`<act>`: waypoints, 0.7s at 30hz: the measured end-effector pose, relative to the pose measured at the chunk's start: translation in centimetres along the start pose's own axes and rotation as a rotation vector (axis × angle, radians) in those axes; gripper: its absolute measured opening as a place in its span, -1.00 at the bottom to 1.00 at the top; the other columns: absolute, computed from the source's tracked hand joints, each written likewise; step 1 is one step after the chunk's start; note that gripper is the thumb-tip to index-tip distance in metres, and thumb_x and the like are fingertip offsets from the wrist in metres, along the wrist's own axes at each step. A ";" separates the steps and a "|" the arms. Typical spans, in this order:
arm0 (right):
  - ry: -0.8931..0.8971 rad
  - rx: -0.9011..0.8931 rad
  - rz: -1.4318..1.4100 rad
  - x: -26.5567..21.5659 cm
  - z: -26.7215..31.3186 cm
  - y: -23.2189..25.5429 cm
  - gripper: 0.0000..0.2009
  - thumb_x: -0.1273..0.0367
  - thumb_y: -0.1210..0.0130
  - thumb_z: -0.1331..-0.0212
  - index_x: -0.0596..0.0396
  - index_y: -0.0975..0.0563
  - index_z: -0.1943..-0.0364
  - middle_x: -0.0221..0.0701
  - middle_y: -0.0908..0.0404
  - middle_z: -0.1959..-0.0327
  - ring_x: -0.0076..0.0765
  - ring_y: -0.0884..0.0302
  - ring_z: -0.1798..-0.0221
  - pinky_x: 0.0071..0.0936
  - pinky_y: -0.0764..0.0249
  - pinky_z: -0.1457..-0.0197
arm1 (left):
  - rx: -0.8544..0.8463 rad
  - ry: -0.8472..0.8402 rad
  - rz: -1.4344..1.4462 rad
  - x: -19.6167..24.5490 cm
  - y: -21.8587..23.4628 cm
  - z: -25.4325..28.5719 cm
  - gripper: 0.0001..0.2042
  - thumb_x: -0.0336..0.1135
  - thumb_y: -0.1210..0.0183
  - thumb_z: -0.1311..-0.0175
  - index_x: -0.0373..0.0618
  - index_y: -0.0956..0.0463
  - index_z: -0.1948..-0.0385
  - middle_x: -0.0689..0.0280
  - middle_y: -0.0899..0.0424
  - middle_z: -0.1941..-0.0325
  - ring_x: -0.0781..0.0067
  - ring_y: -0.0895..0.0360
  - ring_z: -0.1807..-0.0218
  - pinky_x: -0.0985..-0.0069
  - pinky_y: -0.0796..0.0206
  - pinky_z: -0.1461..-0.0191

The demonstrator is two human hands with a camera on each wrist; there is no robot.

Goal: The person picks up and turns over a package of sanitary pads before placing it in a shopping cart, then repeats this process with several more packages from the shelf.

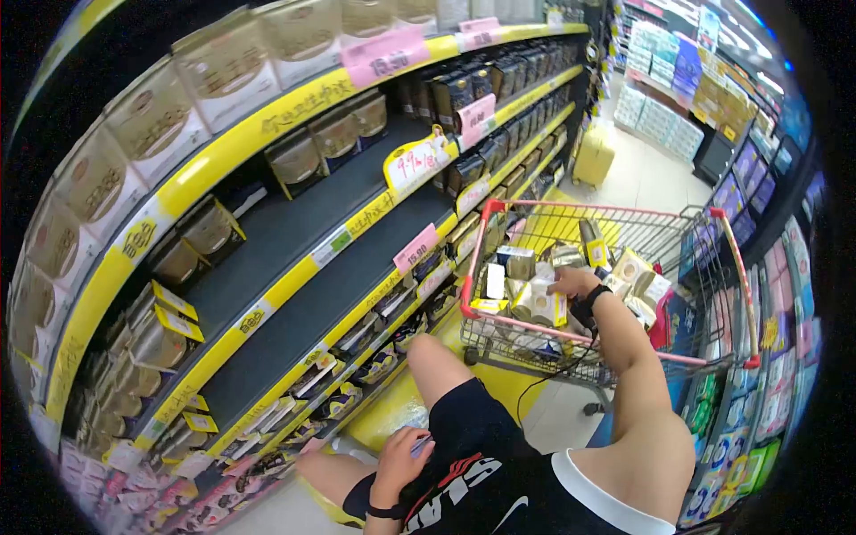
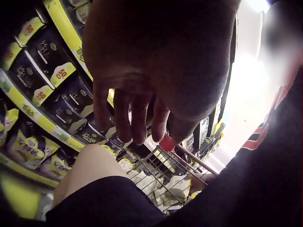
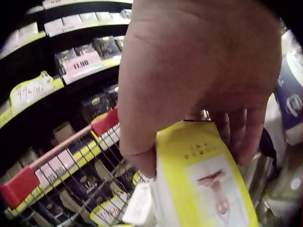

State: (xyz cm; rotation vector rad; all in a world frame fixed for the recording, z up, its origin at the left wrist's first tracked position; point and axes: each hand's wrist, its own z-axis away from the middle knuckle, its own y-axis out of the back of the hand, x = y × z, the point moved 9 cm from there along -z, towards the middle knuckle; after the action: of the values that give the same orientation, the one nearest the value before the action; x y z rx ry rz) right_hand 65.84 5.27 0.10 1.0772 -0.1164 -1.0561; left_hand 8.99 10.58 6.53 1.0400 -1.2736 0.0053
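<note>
Right-hand fingers [image 3: 236,137] and thumb are curling round the top of a yellow-and-white printed carton [image 3: 203,184], clamping it from above; the right hand [image 1: 575,283] is reaching down into the red-rimmed wire shopping cart [image 1: 473,259], where the carton is sitting among other stacked packs. Whether the carton is clear of its neighbours, cannot tell.

Left hand [image 1: 403,459] is resting on the thigh by the black shorts [image 1: 473,446]; from the wrist view its fingers [image 2: 137,113] are hanging apart, loosely bent, holding nothing.

Judgement on handling: the grip is sitting high on a tall, light box, so it is likely to swing. Better to be lifting straight up, keeping the thumb opposite the fingers, and clearing the cart rim before turning toward the yellow-edged shelves [image 1: 294,276] with their dark, partly bare boards and pink price tags [image 1: 416,247]. Neighbouring packs could be toppling if it drags sideways.
</note>
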 end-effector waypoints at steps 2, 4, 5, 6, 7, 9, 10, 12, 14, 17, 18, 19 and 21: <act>0.110 0.157 -0.082 -2.0 1.2 3.0 -0.45 0.10 -0.35 -0.01 0.28 -0.60 0.03 -0.23 -0.69 0.30 -0.31 -0.63 0.39 -0.40 -0.57 0.33 | 0.021 0.036 0.021 -1.0 0.0 0.8 -0.77 -0.24 -0.33 -0.21 -0.09 -0.62 0.16 0.16 -0.67 0.13 -0.01 -0.60 0.04 0.21 -0.44 -0.04; 0.178 0.210 -0.404 -2.8 1.0 4.4 -0.53 0.19 -0.25 -0.12 0.22 -0.58 -0.05 -0.28 -0.68 0.22 -0.30 -0.66 0.39 -0.40 -0.59 0.28 | 0.028 0.052 0.061 -2.0 -0.3 1.6 -0.77 -0.22 -0.32 -0.23 -0.09 -0.62 0.16 0.17 -0.67 0.12 -0.01 -0.60 0.03 0.22 -0.44 -0.06; 0.368 0.161 -0.491 -1.5 -1.6 4.7 -0.53 0.24 -0.21 -0.16 0.21 -0.53 -0.12 -0.27 -0.66 0.09 -0.27 -0.68 0.27 -0.37 -0.62 0.16 | -0.005 0.105 0.041 -2.3 -0.6 1.9 -0.77 -0.19 -0.30 -0.25 -0.08 -0.62 0.16 0.18 -0.67 0.13 0.00 -0.60 0.02 0.22 -0.44 -0.08; 0.447 0.053 -0.892 -2.8 -1.5 4.8 -0.50 0.31 -0.18 -0.17 0.17 -0.45 -0.22 -0.25 -0.59 -0.09 -0.23 -0.64 0.05 -0.28 -0.57 -0.06 | -0.002 0.103 0.050 -2.2 -0.6 2.3 -0.77 -0.18 -0.30 -0.26 -0.07 -0.62 0.16 0.18 -0.67 0.13 0.01 -0.60 0.02 0.22 -0.44 -0.09; 0.504 -0.083 -1.291 -4.0 -1.3 5.0 -0.44 0.38 -0.16 -0.18 0.14 -0.37 -0.31 -0.23 -0.52 -0.26 -0.19 -0.60 -0.17 -0.20 -0.53 -0.27 | -0.005 0.097 0.054 -2.1 -0.6 2.5 -0.77 -0.17 -0.30 -0.26 -0.07 -0.62 0.16 0.18 -0.67 0.13 0.01 -0.61 0.02 0.23 -0.44 -0.09; 0.720 -0.126 -1.377 -12.3 6.1 7.0 -0.40 0.39 -0.23 -0.11 0.09 -0.38 -0.31 -0.26 -0.50 -0.30 -0.15 -0.54 -0.25 -0.06 -0.45 -0.34 | -0.013 0.094 0.054 -1.8 -0.3 2.9 -0.77 -0.17 -0.30 -0.26 -0.06 -0.62 0.16 0.19 -0.67 0.14 0.02 -0.61 0.02 0.23 -0.44 -0.08; 0.827 -0.142 -1.422 -15.5 9.4 7.4 -0.38 0.40 -0.26 -0.08 0.06 -0.38 -0.31 -0.27 -0.49 -0.32 -0.13 -0.50 -0.30 0.00 -0.41 -0.38 | -0.016 0.087 0.045 -1.7 -0.1 3.0 -0.77 -0.17 -0.29 -0.27 -0.06 -0.62 0.17 0.19 -0.67 0.14 0.02 -0.61 0.03 0.23 -0.44 -0.08; 0.899 -0.240 -1.394 -20.2 12.9 5.9 -0.30 0.37 -0.31 -0.07 0.07 -0.31 -0.37 -0.31 -0.48 -0.33 -0.15 -0.46 -0.36 -0.02 -0.38 -0.42 | -0.026 0.071 0.023 -1.7 0.4 2.8 -0.77 -0.16 -0.29 -0.27 -0.07 -0.62 0.18 0.18 -0.67 0.15 0.02 -0.61 0.03 0.23 -0.43 -0.08; 0.952 -0.349 -1.329 -24.3 14.9 2.9 -0.19 0.29 -0.39 -0.03 0.14 -0.25 -0.40 -0.25 -0.46 -0.34 -0.14 -0.46 -0.36 -0.11 -0.39 -0.42 | -0.003 0.058 0.049 -2.2 0.8 2.5 -0.78 -0.18 -0.30 -0.26 -0.08 -0.62 0.18 0.17 -0.67 0.16 0.02 -0.61 0.05 0.23 -0.44 -0.06; 0.896 -0.514 -1.359 -29.4 17.5 -3.5 -0.22 0.27 -0.40 -0.04 0.15 -0.30 -0.38 -0.21 -0.52 -0.27 -0.12 -0.53 -0.28 -0.12 -0.42 -0.38 | 0.093 0.064 0.085 -1.7 2.5 2.1 -0.80 -0.23 -0.31 -0.25 -0.10 -0.63 0.20 0.14 -0.66 0.18 0.01 -0.61 0.07 0.26 -0.45 -0.03; 0.934 -0.651 -1.427 -31.5 18.6 -6.3 -0.22 0.28 -0.40 -0.05 0.14 -0.28 -0.38 -0.21 -0.53 -0.25 -0.11 -0.54 -0.27 -0.11 -0.43 -0.37 | 0.139 0.076 0.097 -1.6 3.3 2.2 -0.81 -0.25 -0.32 -0.24 -0.11 -0.63 0.21 0.14 -0.66 0.19 0.01 -0.61 0.08 0.27 -0.46 -0.02; 0.865 -0.635 -1.376 -32.2 18.9 -9.6 -0.18 0.18 -0.43 -0.02 0.10 -0.29 -0.39 -0.26 -0.51 -0.25 -0.11 -0.52 -0.25 -0.18 -0.52 -0.21 | 0.174 0.092 0.138 -2.1 3.5 2.3 -0.73 -0.27 -0.37 -0.18 -0.15 -0.59 0.14 0.14 -0.65 0.21 0.07 -0.63 0.08 0.33 -0.46 0.02; 0.817 -0.841 -1.445 -34.0 21.6 -15.7 -0.22 0.27 -0.37 -0.08 0.13 -0.25 -0.41 -0.17 -0.47 -0.31 -0.06 -0.48 -0.32 -0.09 -0.44 -0.35 | 0.304 0.124 0.255 -2.8 4.8 3.0 -0.54 -0.23 -0.42 -0.12 -0.17 -0.50 -0.03 0.14 -0.63 0.10 0.12 -0.60 -0.02 0.32 -0.43 -0.06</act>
State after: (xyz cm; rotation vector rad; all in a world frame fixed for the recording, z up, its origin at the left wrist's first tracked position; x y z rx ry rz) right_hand 25.71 15.43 12.62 0.6007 1.8358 -1.5315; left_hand 3.18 12.89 7.19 1.1085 -1.3083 0.4643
